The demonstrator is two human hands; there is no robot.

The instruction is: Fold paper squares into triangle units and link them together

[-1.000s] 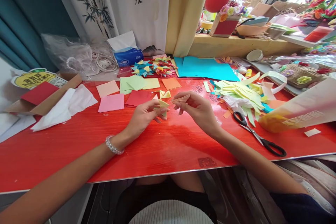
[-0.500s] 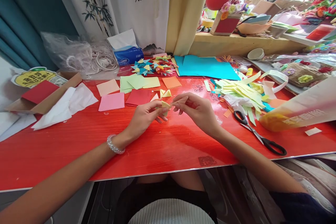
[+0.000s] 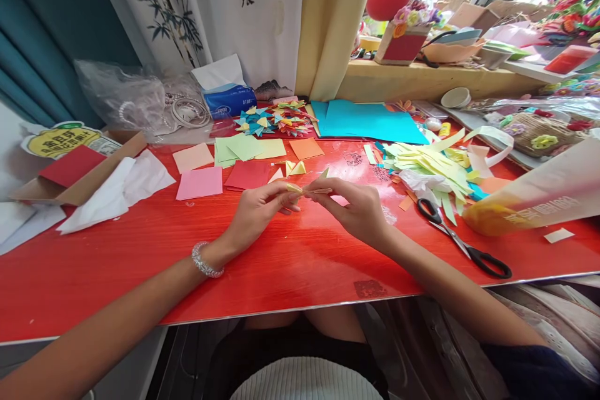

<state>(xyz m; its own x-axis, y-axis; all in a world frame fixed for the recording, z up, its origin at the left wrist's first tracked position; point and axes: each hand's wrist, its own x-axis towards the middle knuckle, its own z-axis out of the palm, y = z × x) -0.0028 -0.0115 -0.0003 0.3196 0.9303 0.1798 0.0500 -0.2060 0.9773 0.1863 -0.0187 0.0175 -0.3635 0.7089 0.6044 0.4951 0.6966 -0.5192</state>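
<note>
My left hand pinches a small yellow folded paper piece between thumb and fingers. Closed on a peach folded paper piece is my right hand; the two pieces meet between my fingertips, and I cannot tell whether one is tucked into the other. Just beyond my hands lie small yellow folded triangles and a peach one. Farther left are square papers: red, pink, peach, green and orange.
Black-handled scissors lie right of my right arm, near paper strips and a translucent cup on its side. Blue sheets and a colourful pile of folded pieces are at the back. A cardboard tray stands left.
The peach piece in my right hand has turned from tilted upward to nearly level, seen edge-on. My right hand has shifted slightly, and a pale green tip now shows behind it.
</note>
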